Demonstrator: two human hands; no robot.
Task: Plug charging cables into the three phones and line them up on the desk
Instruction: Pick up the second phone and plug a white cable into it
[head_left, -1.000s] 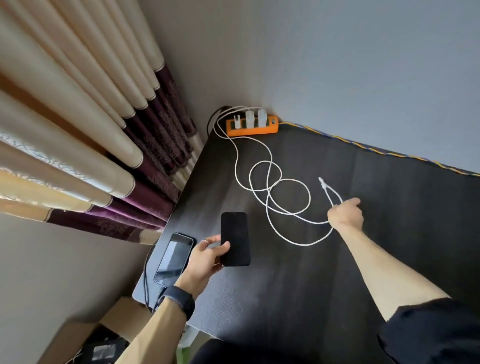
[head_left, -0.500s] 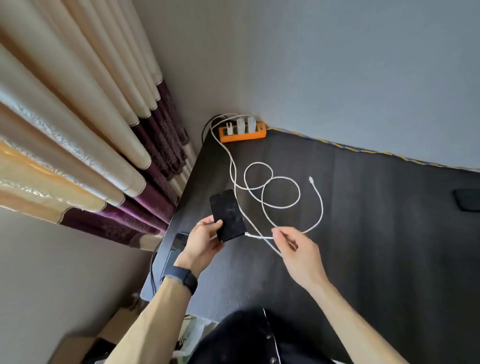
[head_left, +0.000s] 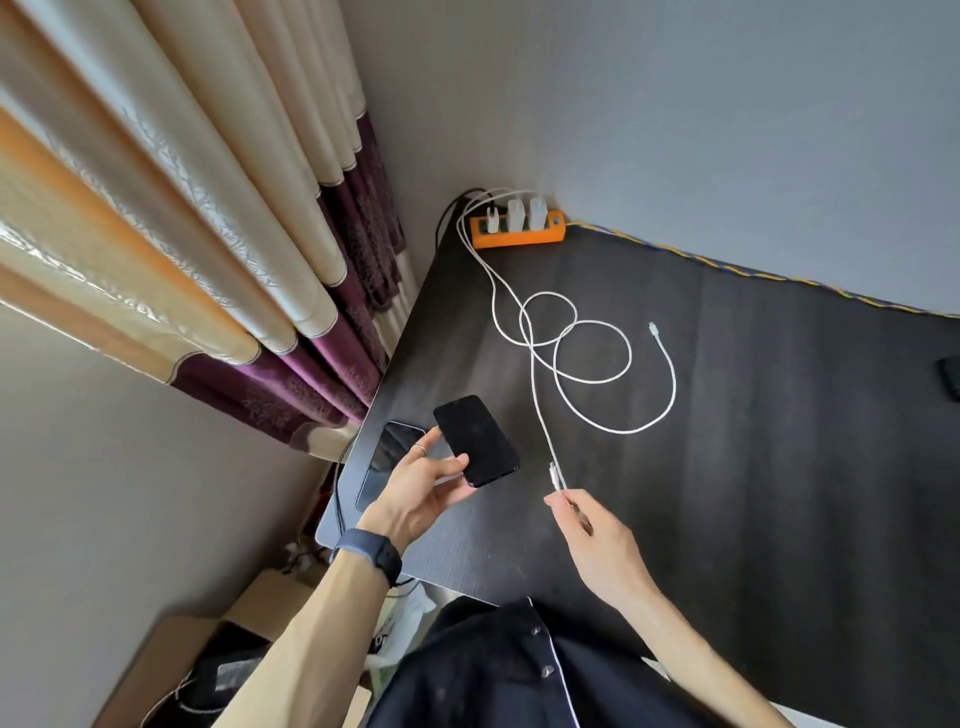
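I am reaching both my forearms up from the bottom of the frame over the near left corner of the dark desk (head_left: 779, 415). My left hand (head_left: 421, 493), with a dark watch (head_left: 371, 555) on the wrist, is turned palm up, and its fingers are closing loosely around the lower end of a black phone (head_left: 475, 440), which I am holding tilted above the desk, screen up. My right hand (head_left: 597, 540), in the lower middle of the frame, is pinching the plug end of a white cable (head_left: 540, 415) between thumb and fingertips; the other fingers are curled in. The plug is pointing up toward the phone but is not touching it. A second phone (head_left: 389, 457) is lying flat at the left edge of the desk, partly under my left hand. A second white cable (head_left: 667, 384) is lying in loops in the middle of the desk with its free plug to the right. Both cables are running to white chargers in an orange power strip (head_left: 519, 234) at the far corner, against the grey wall. Cream and purple curtains (head_left: 182, 234) are hanging at the upper left.
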